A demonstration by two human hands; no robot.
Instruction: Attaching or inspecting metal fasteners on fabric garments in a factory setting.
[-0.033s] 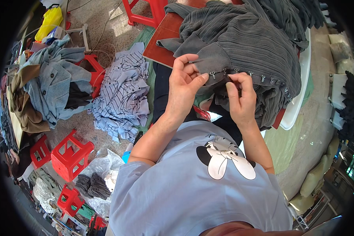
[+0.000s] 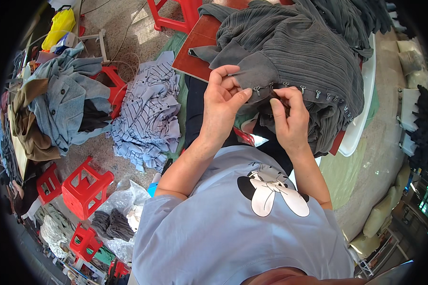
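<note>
A dark grey ribbed garment [image 2: 314, 57] lies bunched in front of me, with a row of small metal clasps or pins [image 2: 317, 94] along its near edge. My left hand [image 2: 221, 102] pinches that edge between thumb and forefinger, beside the leftmost clasp; its other fingers curl loosely. Close by on the right, my right hand [image 2: 292, 116] has its thumb and forefinger closed at the same edge, next to another clasp. Dark fabric shows between those fingertips, and I cannot make out any smaller part there.
Under the garment are a reddish-brown board [image 2: 195, 50] and a white tray [image 2: 354, 137]. Striped blue cloths [image 2: 147, 109] lie heaped to the left, beyond them a pile of knitwear [image 2: 62, 95]. Red stools [image 2: 85, 187] and a clear plastic bag [image 2: 123, 199] stand lower left.
My right thumb and forefinger have shifted slightly left along the garment's edge. The left hand has stayed where it was.
</note>
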